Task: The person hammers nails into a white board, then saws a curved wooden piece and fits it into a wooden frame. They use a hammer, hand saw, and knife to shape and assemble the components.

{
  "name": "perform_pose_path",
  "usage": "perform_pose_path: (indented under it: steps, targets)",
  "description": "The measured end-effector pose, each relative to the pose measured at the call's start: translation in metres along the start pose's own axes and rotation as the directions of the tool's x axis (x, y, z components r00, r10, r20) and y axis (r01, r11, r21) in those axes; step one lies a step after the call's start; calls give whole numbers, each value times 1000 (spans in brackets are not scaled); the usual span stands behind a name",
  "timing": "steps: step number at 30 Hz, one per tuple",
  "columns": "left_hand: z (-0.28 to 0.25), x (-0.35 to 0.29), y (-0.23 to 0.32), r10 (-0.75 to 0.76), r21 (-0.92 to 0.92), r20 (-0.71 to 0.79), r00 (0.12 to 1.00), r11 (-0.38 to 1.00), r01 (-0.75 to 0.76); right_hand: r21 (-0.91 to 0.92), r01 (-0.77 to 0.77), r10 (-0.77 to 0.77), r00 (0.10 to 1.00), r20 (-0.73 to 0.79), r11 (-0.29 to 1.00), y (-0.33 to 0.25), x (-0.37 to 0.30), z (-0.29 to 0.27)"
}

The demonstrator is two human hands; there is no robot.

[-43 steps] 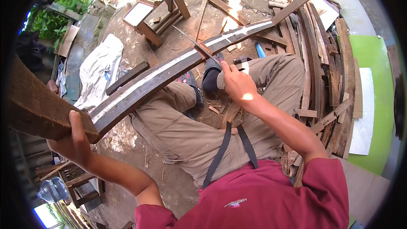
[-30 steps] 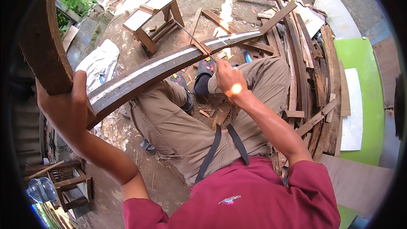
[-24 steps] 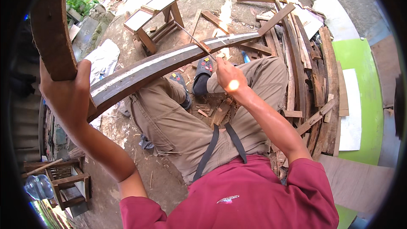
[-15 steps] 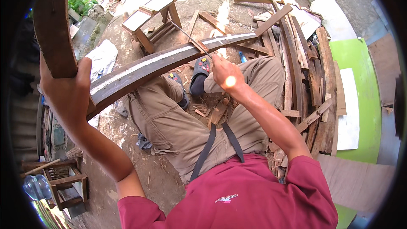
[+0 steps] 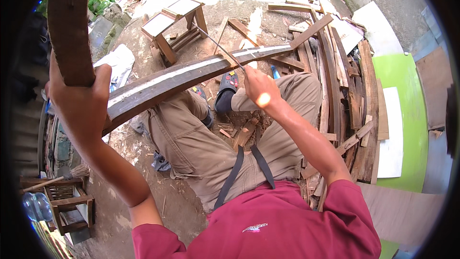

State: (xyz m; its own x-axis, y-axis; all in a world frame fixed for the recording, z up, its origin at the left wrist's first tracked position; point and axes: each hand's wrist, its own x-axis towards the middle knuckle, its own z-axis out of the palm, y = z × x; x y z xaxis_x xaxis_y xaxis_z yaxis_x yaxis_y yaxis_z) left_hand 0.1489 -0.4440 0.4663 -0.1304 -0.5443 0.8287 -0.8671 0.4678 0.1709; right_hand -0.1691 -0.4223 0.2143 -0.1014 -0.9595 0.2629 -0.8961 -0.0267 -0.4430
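Observation:
A long dark wooden beam (image 5: 158, 93), curved and with a white stripe on top, lies slantwise above my thighs. At its near left end my left hand (image 5: 81, 96) is closed round a broad upright wooden piece (image 5: 71, 33), thumb showing on its right side. I cannot tell whether the two pieces are joined. My right hand (image 5: 261, 86) is closed on the near end of a thin, straight, blade-like tool (image 5: 211, 40), seen almost edge-on. The tool crosses the beam beyond its middle, where a pale cut patch (image 5: 229, 59) of bare wood shows; its handle is hidden in my fist.
Timber offcuts (image 5: 330, 76) are heaped at the right, beside a green panel (image 5: 395, 96). Ahead stands a small wooden stool-like frame (image 5: 175, 24) with pale tops. A wooden crate-like piece (image 5: 72, 201), a brush (image 5: 74, 172) and a clear plastic bottle (image 5: 37, 206) are at lower left.
The whole scene sits slightly lower and further right in places, as the view has shifted. Both hands keep their grips; the tool still crosses the beam at about the same spot.

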Motion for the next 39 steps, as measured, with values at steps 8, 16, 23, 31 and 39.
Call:
perform_pose_path:
  steps: [8, 16, 23, 31, 39]
  targets:
    - [-1, 0, 9, -119, -54, 28, 993, 991, 120, -61, -49, 56, 991, 120, 997, 10, -1, -6]
    - [-5, 0, 9, -26, -63, -24, 999, 998, 25, 98, 85, -73, 991, -114, 992, -10, -7, -7]
    - [-8, 0, 5, -51, -67, -5, 999, 996, 51, 120, 62, -55, 997, -62, 991, -17, 1, -14]
    - [-4, 0, 5, -36, -95, 22, 999, 995, 38, 130, 56, -45, 995, -88, 990, -15, -2, -13]
    - [-9, 1, 0, -3, -79, -9, 1000, 997, 2, 157, 49, -37, 996, -79, 986, -24, 4, -23]
